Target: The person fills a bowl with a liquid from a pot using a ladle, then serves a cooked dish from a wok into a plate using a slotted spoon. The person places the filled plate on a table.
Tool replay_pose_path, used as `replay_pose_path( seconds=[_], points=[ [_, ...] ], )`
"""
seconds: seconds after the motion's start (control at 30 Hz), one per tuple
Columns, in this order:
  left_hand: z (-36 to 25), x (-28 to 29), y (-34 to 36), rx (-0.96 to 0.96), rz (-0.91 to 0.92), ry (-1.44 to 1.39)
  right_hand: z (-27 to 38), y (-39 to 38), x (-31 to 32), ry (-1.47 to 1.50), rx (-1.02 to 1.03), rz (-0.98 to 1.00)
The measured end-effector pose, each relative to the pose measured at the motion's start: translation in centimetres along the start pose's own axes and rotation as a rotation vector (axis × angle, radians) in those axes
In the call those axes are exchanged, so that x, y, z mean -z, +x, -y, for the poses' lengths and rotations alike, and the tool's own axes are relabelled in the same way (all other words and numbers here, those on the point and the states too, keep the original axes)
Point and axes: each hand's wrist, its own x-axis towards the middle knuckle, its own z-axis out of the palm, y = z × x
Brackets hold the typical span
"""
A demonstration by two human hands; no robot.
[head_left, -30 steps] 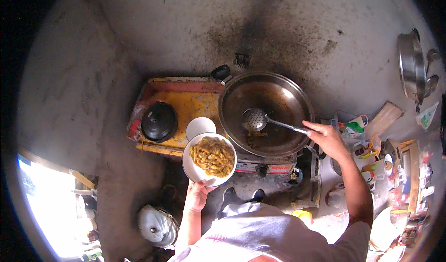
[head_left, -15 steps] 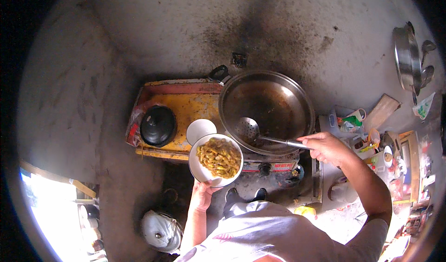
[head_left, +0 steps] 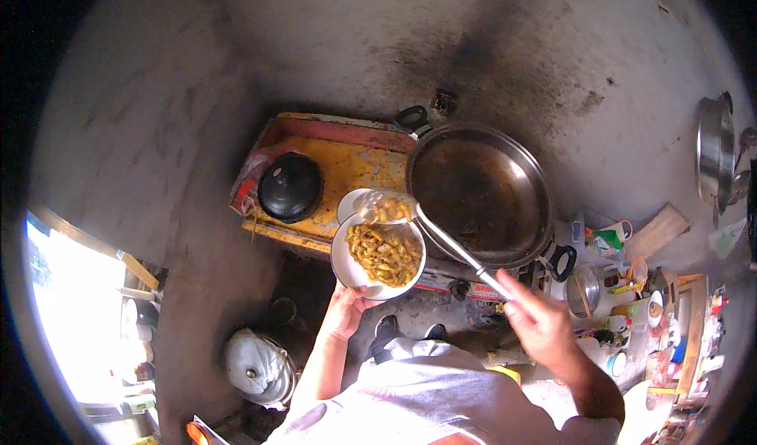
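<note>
My left hand (head_left: 348,309) grips the near rim of a white plate (head_left: 344,272) heaped with yellow-brown cooked food (head_left: 385,253). Closed round the handle of a metal slotted ladle (head_left: 451,244), my right hand (head_left: 538,319) holds its bowl over the far edge of the plate. Some of the same food (head_left: 391,208) lies in the ladle. To the right of the plate, a large wok (head_left: 485,189) sits on the stove, with brown residue on its inside. A second white plate (head_left: 348,202) is partly hidden behind the ladle and the food plate.
A black lidded pot (head_left: 291,187) stands on the yellow stove top (head_left: 347,161), left of the wok. The wok's black handle (head_left: 561,263) juts out toward the right. Cluttered shelves (head_left: 686,327) line the right side. A covered pot (head_left: 256,366) stands low at left.
The slotted ladle has moved left out of the wok to above the plate and now carries food. My right hand has come lower and nearer. The view has shifted a little.
</note>
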Motion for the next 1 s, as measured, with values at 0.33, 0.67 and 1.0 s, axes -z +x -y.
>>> replay_pose_path(
  seconds=[0.33,0.67,1.0],
  points=[
    [-0.1,-0.2,0.0,-0.011,-0.002,0.049,-3.3,-2.8,-2.8,-0.116,0.107,-0.168],
    [-0.3,-0.4,0.5,-0.008,0.014,0.045,-9.3,2.1,3.9,-0.292,-0.541,-0.16],
    [0.9,2.3,1.3,0.071,-0.014,0.043,-5.1,4.7,4.2,0.242,-0.696,0.256]
  ],
)
